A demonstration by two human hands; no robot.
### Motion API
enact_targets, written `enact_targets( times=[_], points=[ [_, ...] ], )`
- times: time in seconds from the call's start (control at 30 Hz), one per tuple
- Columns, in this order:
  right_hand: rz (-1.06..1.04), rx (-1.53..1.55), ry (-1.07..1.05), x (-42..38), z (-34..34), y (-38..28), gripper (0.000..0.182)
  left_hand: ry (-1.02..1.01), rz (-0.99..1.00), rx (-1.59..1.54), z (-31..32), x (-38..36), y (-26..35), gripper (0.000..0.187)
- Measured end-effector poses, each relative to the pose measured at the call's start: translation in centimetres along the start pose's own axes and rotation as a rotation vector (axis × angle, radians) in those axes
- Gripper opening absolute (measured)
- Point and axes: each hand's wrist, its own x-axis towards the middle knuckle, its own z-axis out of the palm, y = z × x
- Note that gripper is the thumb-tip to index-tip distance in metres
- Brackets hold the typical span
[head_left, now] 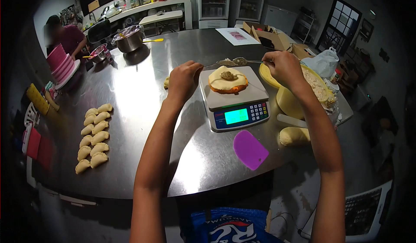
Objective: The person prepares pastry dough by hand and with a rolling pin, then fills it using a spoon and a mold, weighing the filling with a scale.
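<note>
Pinched in my left hand [185, 79] is the handle of a spoon, just beyond the scale's left corner. My right hand [284, 67] grips another spoon [240, 61] by its handle. The two spoon bowls meet above the back of the digital scale [236, 98], with some filling in them. On the scale lies a flat round of dough [216, 82] over an orange base, with a mound of brownish filling [228, 75] on it. Beneath my right forearm is a yellow bowl [271, 76] of pale filling, partly hidden.
Several folded pastries [100, 136] lie in two columns at left. A purple scraper [250, 149] and a dough roll [294, 136] are near the front edge. A metal pot [129, 41] and a pink cake [62, 65] stand farther back, near a person [71, 39].
</note>
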Motion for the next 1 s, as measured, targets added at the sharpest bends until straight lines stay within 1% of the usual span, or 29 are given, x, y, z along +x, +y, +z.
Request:
enact_targets(
  times=[0.1,0.13,0.2,0.3,0.33,0.37,0.43,0.47,0.57,0.63,0.7,0.73,0.77,0.83,0.87,0.9,0.93,1.0],
  points=[
    [-0.051,-0.032,-0.03,-0.7,0.3,0.7,0.013,0.0,0.016,-0.014,-0.1,0.2,0.0,0.01],
    [-0.048,-0.032,-0.041,-0.9,0.2,0.8,0.013,0.026,0.014,-0.023,-0.1,0.2,-0.2,0.01],
    [0.003,0.078,0.016,-1.1,-0.4,0.9,0.013,0.113,0.027,-0.074,0.0,0.4,-0.4,0.008],
    [0.065,0.167,0.002,-1.9,-1.7,1.8,0.014,0.099,0.001,-0.074,-0.6,0.7,-0.2,0.008],
    [0.017,0.145,0.038,-2.2,-2.0,3.0,0.015,0.078,-0.03,-0.093,-0.9,0.9,0.1,0.008],
    [0.025,0.141,0.035,-2.7,-2.7,3.9,0.015,0.123,0.038,-0.109,-0.8,1.0,0.0,0.01],
    [0.107,0.202,0.004,-3.9,-5.5,5.0,0.016,0.11,0.044,-0.122,-1.1,1.2,0.7,0.01],
    [0.115,0.221,0.042,-4.8,-6.7,5.4,0.016,0.09,0.048,-0.119,-1.3,1.4,1.1,0.01],
    [0.186,0.265,0.047,-7.3,-9.8,8.2,0.015,0.045,0.083,-0.178,-2.0,1.6,2.3,0.011],
    [0.259,0.223,0.05,-8.8,-11.8,10.0,0.014,-0.026,-0.052,-0.354,-1.8,1.9,3.1,0.012],
    [0.174,0.112,0.0,-10.1,-13.7,11.5,0.015,-0.027,-0.069,-0.492,-1.8,2.5,5.1,0.011],
    [0.171,0.063,-0.012,-10.6,-14.0,12.4,0.014,-0.053,-0.068,-0.485,-1.8,3.0,6.6,0.011],
    [0.184,0.052,-0.014,-11.1,-14.3,12.6,0.014,-0.058,-0.001,-0.478,-1.4,3.5,7.7,0.01],
    [0.079,-0.141,-0.036,-11.5,-14.1,12.4,0.013,-0.068,0.126,-0.44,-0.6,4.7,10.1,0.01],
    [0.135,-0.188,-0.057,-11.7,-13.9,11.8,0.012,-0.105,0.13,-0.414,-0.3,5.1,11.4,0.011],
    [0.147,-0.188,-0.048,-11.9,-13.5,11.6,0.012,-0.14,0.137,-0.387,-0.1,5.7,12.7,0.011],
    [0.124,-0.182,-0.062,-12.0,-13.0,11.6,0.013,-0.203,0.195,-0.272,0.2,6.3,13.7,0.012],
    [0.114,-0.152,-0.085,-12.1,-12.4,10.9,0.014,-0.241,0.222,-0.259,1.3,6.9,14.9,0.012]
  ],
)
